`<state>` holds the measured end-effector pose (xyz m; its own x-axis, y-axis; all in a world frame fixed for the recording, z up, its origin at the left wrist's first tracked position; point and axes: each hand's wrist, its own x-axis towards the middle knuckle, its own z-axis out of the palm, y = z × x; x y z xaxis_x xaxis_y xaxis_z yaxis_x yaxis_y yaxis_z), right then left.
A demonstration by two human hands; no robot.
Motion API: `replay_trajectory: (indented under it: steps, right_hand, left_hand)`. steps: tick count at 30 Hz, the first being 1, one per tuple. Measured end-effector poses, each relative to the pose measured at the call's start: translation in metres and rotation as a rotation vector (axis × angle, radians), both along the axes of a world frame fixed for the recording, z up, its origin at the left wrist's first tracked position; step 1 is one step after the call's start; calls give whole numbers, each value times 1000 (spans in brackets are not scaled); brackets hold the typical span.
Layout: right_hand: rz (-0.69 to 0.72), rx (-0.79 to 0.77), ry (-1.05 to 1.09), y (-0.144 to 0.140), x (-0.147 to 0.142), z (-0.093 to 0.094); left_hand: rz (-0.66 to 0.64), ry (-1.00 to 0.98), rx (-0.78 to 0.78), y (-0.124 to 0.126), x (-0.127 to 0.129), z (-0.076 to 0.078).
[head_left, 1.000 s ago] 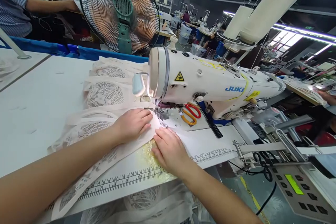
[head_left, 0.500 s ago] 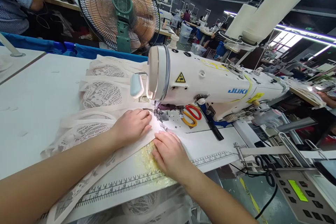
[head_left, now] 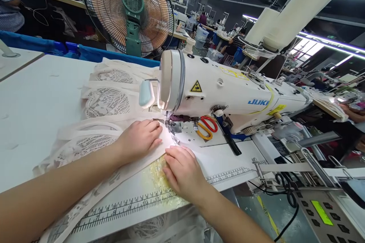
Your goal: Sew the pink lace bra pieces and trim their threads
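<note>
two long light strips cross the dark ceiling of a wide workroom with rows of sewing stations behind. nearer, the broad white worktable point(head_left: 37, 102) fills the left half, edged at the back by a blue cloth bin point(head_left: 65, 50). a white juki sewing machine point(head_left: 228, 91) lies across the right, with two tall cream thread cones point(head_left: 296, 5) above it and a round wire-caged fan on a green stand point(head_left: 128, 11) behind. a grey control panel with a green screen point(head_left: 322, 212) sits at lower right. a printed ruler tape point(head_left: 137, 205) runs along the table's front edge. orange and red scissors point(head_left: 207, 127) rest on the machine bed.

the pale cream lace piece with plain bands point(head_left: 99, 136) lies flat on the table, trailing from the needle area back to the left in folds, its patterned lace see-through. the left hand point(head_left: 139, 138) lies spread, palm down, on its band just left of the presser foot point(head_left: 171, 127). the right hand point(head_left: 182, 172) is flat too, fingers loosely together, pressing the band's edge just before the foot. neither hand grips anything.
</note>
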<state>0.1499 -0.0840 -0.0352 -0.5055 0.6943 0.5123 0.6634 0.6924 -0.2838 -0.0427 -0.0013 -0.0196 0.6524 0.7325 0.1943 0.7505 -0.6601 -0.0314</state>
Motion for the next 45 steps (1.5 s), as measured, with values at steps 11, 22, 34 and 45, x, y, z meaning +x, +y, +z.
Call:
replay_trajectory:
  steps: [11, 22, 34, 45]
  right_hand:
    - [-3, -38, -34, 2, 1, -2]
    - [-60, -124, -125, 4, -6, -5]
    - [-141, -194, -196, 9, -13, -7]
    - [-128, -103, -148, 8, -11, -10]
  left_hand:
    - [6, -43, -25, 3, 0, 0]
    - [11, 30, -25, 16, -4, 0]
    - [-351, -111, 3, 0, -7, -2]
    - [-352, -66, 63, 14, -25, -17]
